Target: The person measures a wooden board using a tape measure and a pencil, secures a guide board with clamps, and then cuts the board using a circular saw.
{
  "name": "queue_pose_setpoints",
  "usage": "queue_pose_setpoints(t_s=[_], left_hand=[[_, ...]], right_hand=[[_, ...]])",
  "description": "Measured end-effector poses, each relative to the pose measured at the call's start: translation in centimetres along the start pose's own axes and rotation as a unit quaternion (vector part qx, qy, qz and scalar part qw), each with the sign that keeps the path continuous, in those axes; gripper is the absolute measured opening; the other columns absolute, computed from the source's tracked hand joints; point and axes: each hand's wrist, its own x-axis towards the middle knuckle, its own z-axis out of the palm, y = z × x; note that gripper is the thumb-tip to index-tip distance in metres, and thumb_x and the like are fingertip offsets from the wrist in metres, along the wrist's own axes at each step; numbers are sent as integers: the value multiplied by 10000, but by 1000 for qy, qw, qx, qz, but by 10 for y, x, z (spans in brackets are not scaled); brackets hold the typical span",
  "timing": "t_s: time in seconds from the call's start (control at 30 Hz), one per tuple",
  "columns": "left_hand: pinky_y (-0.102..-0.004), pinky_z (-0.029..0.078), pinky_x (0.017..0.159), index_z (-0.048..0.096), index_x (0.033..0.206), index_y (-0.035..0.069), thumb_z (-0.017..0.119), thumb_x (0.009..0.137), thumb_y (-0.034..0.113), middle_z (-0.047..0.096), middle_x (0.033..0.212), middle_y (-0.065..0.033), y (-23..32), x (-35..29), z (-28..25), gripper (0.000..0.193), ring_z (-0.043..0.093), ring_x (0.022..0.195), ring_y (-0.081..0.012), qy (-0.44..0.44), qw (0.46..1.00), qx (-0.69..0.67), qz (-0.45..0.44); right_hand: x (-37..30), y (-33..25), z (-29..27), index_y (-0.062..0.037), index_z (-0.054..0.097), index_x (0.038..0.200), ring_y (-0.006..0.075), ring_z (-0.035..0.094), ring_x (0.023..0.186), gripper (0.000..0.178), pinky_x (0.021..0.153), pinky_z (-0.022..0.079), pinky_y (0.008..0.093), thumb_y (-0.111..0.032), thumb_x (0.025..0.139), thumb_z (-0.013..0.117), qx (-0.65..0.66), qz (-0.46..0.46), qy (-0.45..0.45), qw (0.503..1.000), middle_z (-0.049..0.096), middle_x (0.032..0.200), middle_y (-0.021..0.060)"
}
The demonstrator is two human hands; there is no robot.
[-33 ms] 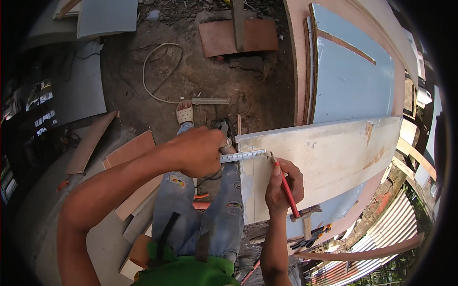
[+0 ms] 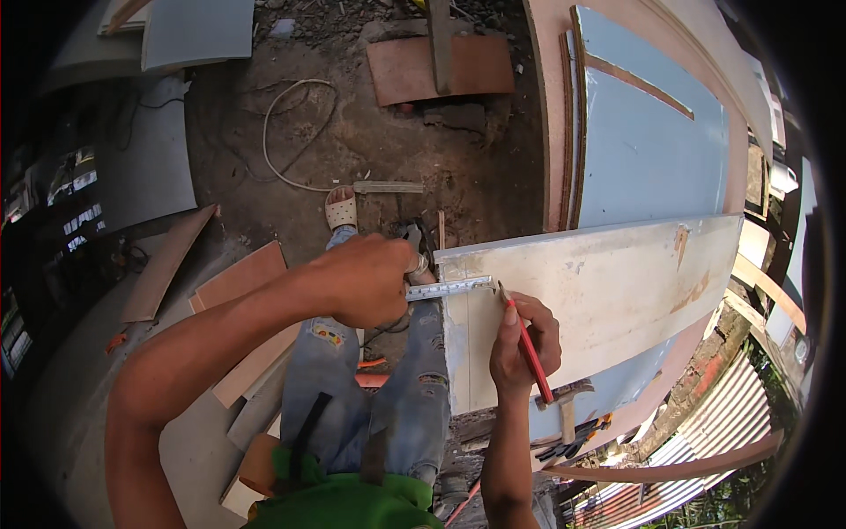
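2 hands are in view. How do they stand at the pale board point(image 2: 590, 291)?

"The left hand point(image 2: 374, 280), just off the board's left end, is closed, knuckles up, on a silver measuring strip point(image 2: 449, 288); the underside of that grip is hidden. The right hand point(image 2: 527, 344), over the board's left part, pinches a red pencil point(image 2: 533, 361) between thumb and fingers."

"How near are the strip and the pencil?"

"Very near. The strip reaches from the fist over the board's left end, and the pencil's point is just beside the strip's tip. I can't tell whether the point touches the board."

"Any marks on the board?"

"1 thin dark line crosses it near its left end, and brown stains show toward its right end."

"What is around it?"

"Past the board's far edge, a light blue panel point(image 2: 652, 150). Just past its near edge, 1 hammer point(image 2: 568, 421), then tools with dark and orange handles point(image 2: 577, 441). Farther out that way, corrugated sheeting point(image 2: 723, 406)."

"And off its left end?"

"2 legs in torn jeans point(image 2: 410, 383), with 1 foot in a pale clog point(image 2: 342, 212). Well apart from the board, a white cable point(image 2: 266, 132) loops over the ground point(image 2: 370, 145)."
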Motion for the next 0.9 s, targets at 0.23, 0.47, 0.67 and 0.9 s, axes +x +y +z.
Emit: queue_pose_setpoints(t_s=[0.23, 0.47, 0.67, 0.9], left_hand=[[-440, 510, 811, 685, 1210, 79, 504, 839, 9, 683, 908, -261, -1, 2, 1, 419, 675, 892, -387, -21, 999, 27, -16], [-442, 513, 817, 684, 1206, 69, 502, 840, 7, 683, 910, -266, 2, 1, -1, 413, 680, 898, -381, -19, 1000, 19, 4], [-439, 515, 838, 685, 1206, 72, 496, 839, 13, 688, 928, -263, 3, 3, 0, 417, 685, 914, -374, -18, 999, 30, -20], [-427, 518, 857, 688, 1201, 74, 490, 838, 23, 695, 963, -250, 7, 0, -2, 417, 681, 938, -373, -21, 1000, 8, -12]], right_hand=[[4, 2, 0, 23, 620, 944, 184, 658, 825, 100, 739, 519, 279, -72, 928, 646, 20, -17, -18, 999, 699, 945, 160], [6, -1, 0, 17, 634, 940, 178, 655, 820, 89, 742, 521, 279, -67, 924, 656, -3, -6, -13, 1000, 700, 950, 152], [8, -3, -2, 15, 650, 955, 188, 656, 819, 87, 743, 519, 283, -62, 918, 663, -10, 4, -26, 1000, 699, 940, 151], [10, -5, -2, 14, 659, 952, 200, 661, 824, 85, 751, 517, 288, -60, 911, 669, -16, 3, -35, 999, 701, 928, 159]])
